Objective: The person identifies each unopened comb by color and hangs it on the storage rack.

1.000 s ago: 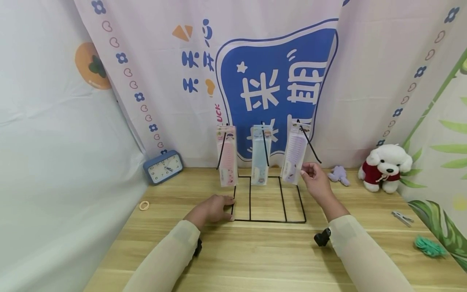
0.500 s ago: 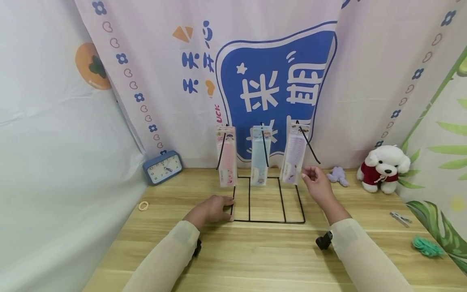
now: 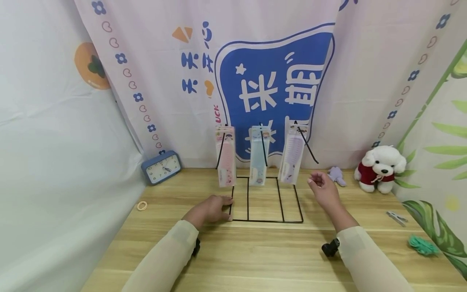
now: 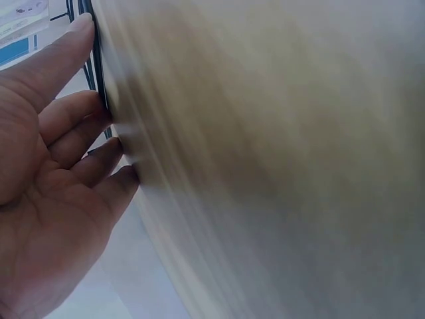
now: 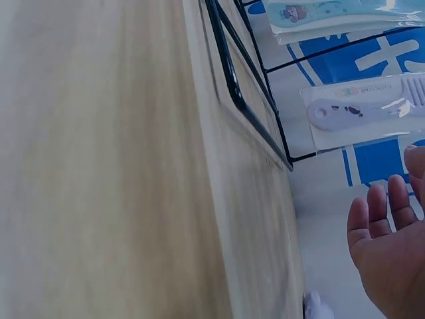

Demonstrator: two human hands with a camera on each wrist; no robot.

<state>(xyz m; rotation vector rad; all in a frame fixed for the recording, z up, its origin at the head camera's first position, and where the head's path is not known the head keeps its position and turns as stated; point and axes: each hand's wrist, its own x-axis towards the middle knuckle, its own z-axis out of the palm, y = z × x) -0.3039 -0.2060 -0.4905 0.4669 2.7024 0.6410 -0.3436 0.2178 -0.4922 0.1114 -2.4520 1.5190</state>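
Observation:
A black wire display rack (image 3: 257,221) stands on the wooden table, with packaged combs on its hooks. A pink comb pack (image 3: 226,162) hangs on the left, a light blue comb pack (image 3: 259,162) in the middle, a purple comb pack (image 3: 291,158) on the right, slightly tilted. My left hand (image 3: 211,209) rests at the rack's left base rod; in the left wrist view its fingertips (image 4: 126,174) touch the wire. My right hand (image 3: 324,190) is in the air right of the purple pack, apart from it, holding nothing. The right wrist view shows that gap beside the purple comb (image 5: 362,111).
A blue clock (image 3: 161,167) and a light wooden ring (image 3: 142,206) are on the left. To the right are a small purple toy (image 3: 336,176), a white plush dog (image 3: 381,168), a grey clip (image 3: 397,218) and a green bundle (image 3: 423,245). A printed curtain (image 3: 153,73) hangs behind.
My right hand has let go of the purple comb pack's lower edge and moved away to the right. The left hand stays at the rack's base.

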